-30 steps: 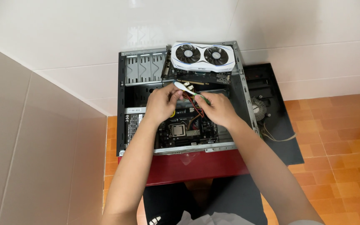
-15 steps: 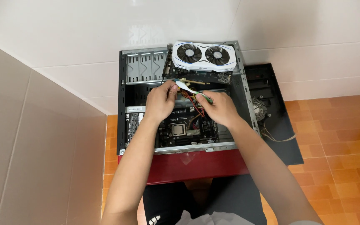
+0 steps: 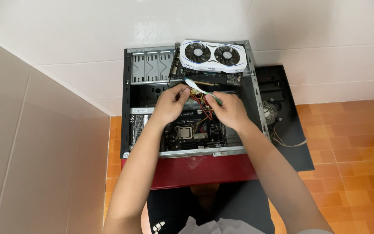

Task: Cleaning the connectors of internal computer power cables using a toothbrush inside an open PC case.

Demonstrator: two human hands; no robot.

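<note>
Brushing cables (image 3: 201, 105), toothbrush (image 3: 199, 89) in right hand (image 3: 230, 111)

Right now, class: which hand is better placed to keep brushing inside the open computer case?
The right hand. It grips the toothbrush, whose bristle end already points at the cable connector pinched by the left hand, so the left looks better kept holding the cables.

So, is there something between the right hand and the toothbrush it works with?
No. The right hand already grips the toothbrush by its handle. The left hand is beside it on the bundle of wires.
</note>
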